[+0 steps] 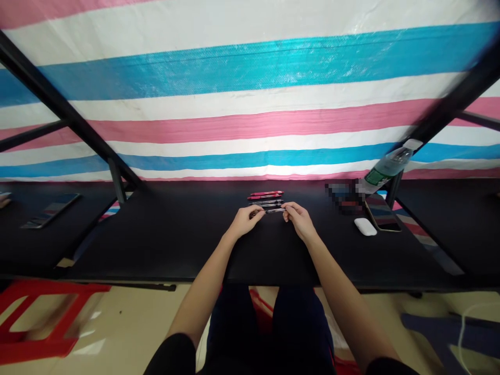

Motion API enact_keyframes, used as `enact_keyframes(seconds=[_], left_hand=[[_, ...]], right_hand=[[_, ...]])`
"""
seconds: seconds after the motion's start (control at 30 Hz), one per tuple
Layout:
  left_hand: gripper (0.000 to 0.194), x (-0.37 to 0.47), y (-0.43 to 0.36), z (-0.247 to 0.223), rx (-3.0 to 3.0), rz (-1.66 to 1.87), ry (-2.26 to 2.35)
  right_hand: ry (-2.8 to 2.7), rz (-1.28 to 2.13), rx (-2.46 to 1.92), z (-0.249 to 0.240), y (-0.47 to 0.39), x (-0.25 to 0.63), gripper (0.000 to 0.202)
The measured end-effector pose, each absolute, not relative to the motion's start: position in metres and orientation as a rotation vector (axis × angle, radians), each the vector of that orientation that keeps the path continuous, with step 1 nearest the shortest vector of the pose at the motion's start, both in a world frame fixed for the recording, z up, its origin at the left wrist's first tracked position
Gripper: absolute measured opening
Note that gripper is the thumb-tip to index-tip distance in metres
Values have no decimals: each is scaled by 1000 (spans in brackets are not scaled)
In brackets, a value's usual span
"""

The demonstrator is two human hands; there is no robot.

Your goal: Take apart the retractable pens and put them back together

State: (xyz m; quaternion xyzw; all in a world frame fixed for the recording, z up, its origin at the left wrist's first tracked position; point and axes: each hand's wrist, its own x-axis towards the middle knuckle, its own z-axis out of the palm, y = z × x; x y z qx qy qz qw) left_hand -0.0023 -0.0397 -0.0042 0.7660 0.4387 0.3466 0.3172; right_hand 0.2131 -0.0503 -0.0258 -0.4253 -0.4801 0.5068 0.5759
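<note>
The fingers of your left hand [244,220] are pinched on one end of a slim pen [274,210], and the fingers of your right hand [299,219] are closed on its other end. You hold it nearly level across in front of you, its dark and clear middle showing between your hands; whether it touches the desk [175,239] under it, you cannot tell from here.

Just beyond the slim pen, dark pens [266,202] lie roughly parallel to it, so close together that their number is hard to make out. A little farther beyond it you have two red pens [265,197], side by side and pointing the same way.

Well to the right of the slim pen, and slightly nearer you, sits a small white case [365,226] with rounded edges. Farther right than that lies a dark phone [383,212], and beyond the slim pen on that same side is a clear bottle [390,166] with a green label and white cap; it appears slanted, though you cannot tell whether it truly leans. A pixelated patch [347,198] hides what lies left of the bottle.

Far beyond the slim pen, a striped sheet [250,125] in pink, white and blue spans your view.
</note>
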Motion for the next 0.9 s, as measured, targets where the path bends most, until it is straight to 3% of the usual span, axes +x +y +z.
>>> enact_keyframes(seconds=[0.23,0.4,0.5,0.67,0.83,0.9], left_hand=[[31,-2,-41,-1,2036,886,1154],[23,-2,-41,-2,2026,920,1139],[30,-2,-41,-2,2028,888,1149],[23,-2,-41,-1,1993,932,1142],[38,-3,-40,-2,2007,920,1164],[29,-2,-40,-3,1978,954,1150]], right_hand=[[-1096,1211,-971,-24,-51,213,25],[-1104,1214,-980,-27,-49,213,26],[-1103,1215,-992,-26,-50,212,25],[-1091,1214,-996,-25,-52,210,23],[-1085,1189,-1016,-26,-50,210,21],[-1067,1174,-1022,-26,-50,211,19]])
